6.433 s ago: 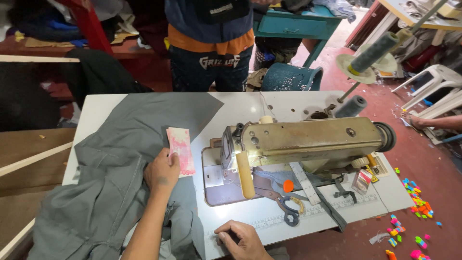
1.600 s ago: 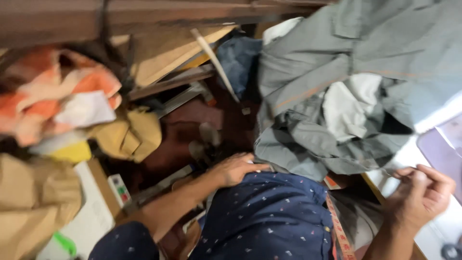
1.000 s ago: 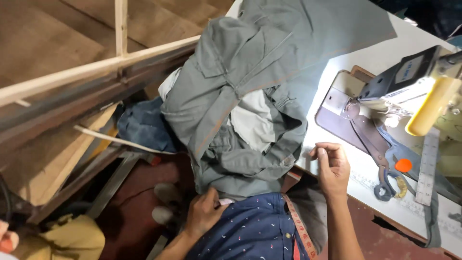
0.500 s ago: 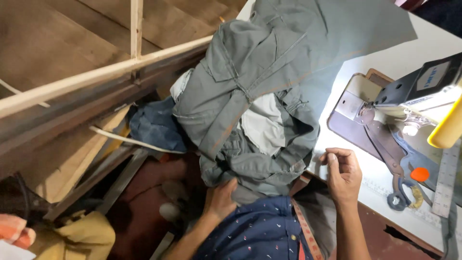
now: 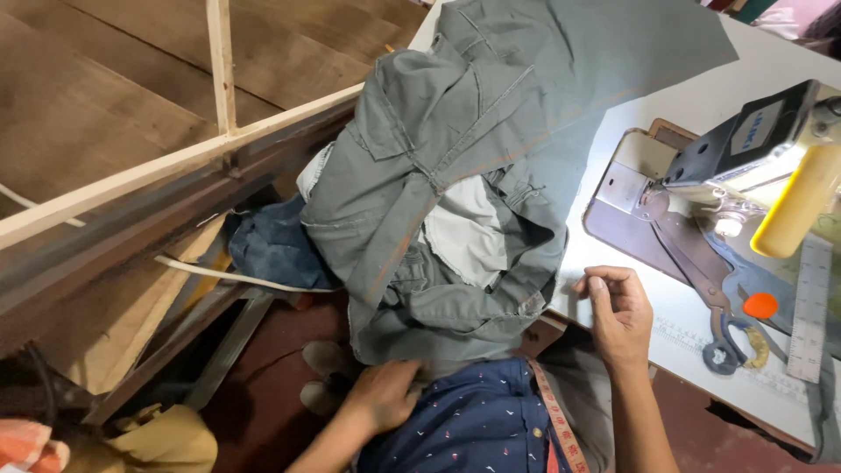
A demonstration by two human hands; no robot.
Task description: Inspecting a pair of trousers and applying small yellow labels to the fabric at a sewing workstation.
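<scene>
A grey-green garment (image 5: pixel 491 114) with orange stitching spills off the white sewing table (image 5: pixel 771 61) and bunches in a heap above my lap. My left hand (image 5: pixel 383 394) is down at the heap's lower edge, fingers curled into the cloth. My right hand (image 5: pixel 618 313) rests on the table's front edge just right of the heap, thumb and fingertips pinched together; nothing shows between them. Beyond it the sewing machine (image 5: pixel 760 149) stands with its lamp lit.
Dark scissors (image 5: pixel 701 280), an orange disc (image 5: pixel 760 305) and a ruler (image 5: pixel 810 307) lie on the table by the machine. A measuring tape (image 5: pixel 554 420) hangs over my blue shirt. Wooden framing (image 5: pixel 219 70), blue denim cloth (image 5: pixel 276 250) and a yellow bag (image 5: pixel 166 442) fill the left.
My view swung from the floor at my left back toward the table. My left hand rose from the floor clutter to the garment's lower edge. The right hand stayed pinched at the table edge.
</scene>
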